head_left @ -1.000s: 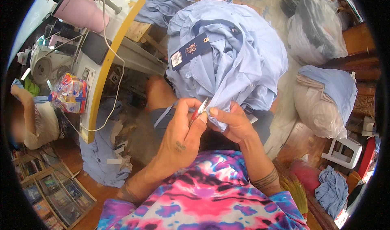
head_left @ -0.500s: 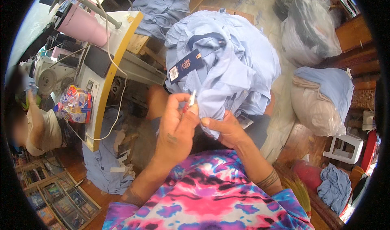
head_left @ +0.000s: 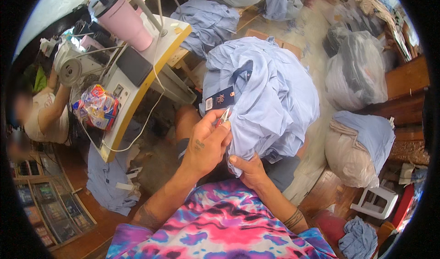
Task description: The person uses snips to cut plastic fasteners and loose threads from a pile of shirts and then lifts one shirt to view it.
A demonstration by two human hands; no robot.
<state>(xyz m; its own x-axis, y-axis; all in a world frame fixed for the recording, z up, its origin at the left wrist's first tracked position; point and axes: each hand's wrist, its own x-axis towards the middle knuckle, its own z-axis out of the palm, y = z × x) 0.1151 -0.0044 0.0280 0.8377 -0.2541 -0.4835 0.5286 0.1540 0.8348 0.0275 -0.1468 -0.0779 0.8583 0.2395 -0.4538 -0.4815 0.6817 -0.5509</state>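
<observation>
1. Pale floor (head_left: 316, 156) and brown wood run through this busy room.
2. On the left stands a white table (head_left: 128, 96) with a yellow edge.
3. One big heap of light blue cloth (head_left: 275, 103) lies over the person's legs, in front of both hands.
4. The right hand (head_left: 252, 169) pinches the near edge of the cloth.
5. The left hand (head_left: 206, 142) is curled around little snips.
6. A dark blue tag (head_left: 221, 98) lies on the cloth, just past the left hand.
7. Those red snips (head_left: 223, 118) point their shiny tips up.
</observation>
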